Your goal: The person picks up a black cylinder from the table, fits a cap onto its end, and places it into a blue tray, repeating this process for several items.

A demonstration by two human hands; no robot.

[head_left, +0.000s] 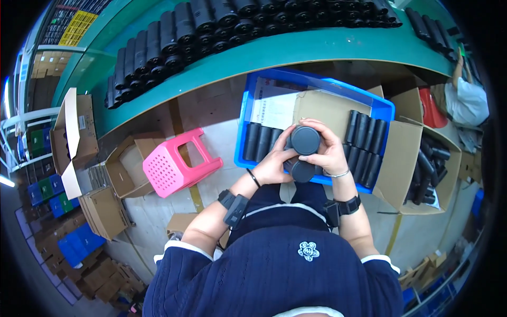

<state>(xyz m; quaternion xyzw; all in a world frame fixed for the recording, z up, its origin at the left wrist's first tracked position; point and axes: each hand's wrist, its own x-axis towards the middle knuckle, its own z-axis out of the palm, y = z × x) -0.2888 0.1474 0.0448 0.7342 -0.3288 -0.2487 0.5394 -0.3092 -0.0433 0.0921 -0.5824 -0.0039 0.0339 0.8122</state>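
Note:
Close in front of my body I hold two black cylinders, seen from their round ends. The upper black cylinder point(305, 140) sits between my two hands; the lower black cylinder point(303, 171) is just below it, nearer my body. My left hand point(274, 164) is closed around their left side, and my right hand point(329, 149) wraps the right side with its thumb between the round ends. Below my hands stands a blue crate point(387, 112), with rows of similar black cylinders point(364, 134) at the right and more at the left.
A green bench point(296, 46) with stacked black cylinders runs along the far side. At left are a pink stool point(163, 168) and open cardboard boxes point(122, 164). A carton point(392, 169) of black parts adjoins the crate at right. Another person point(466, 100) is at far right.

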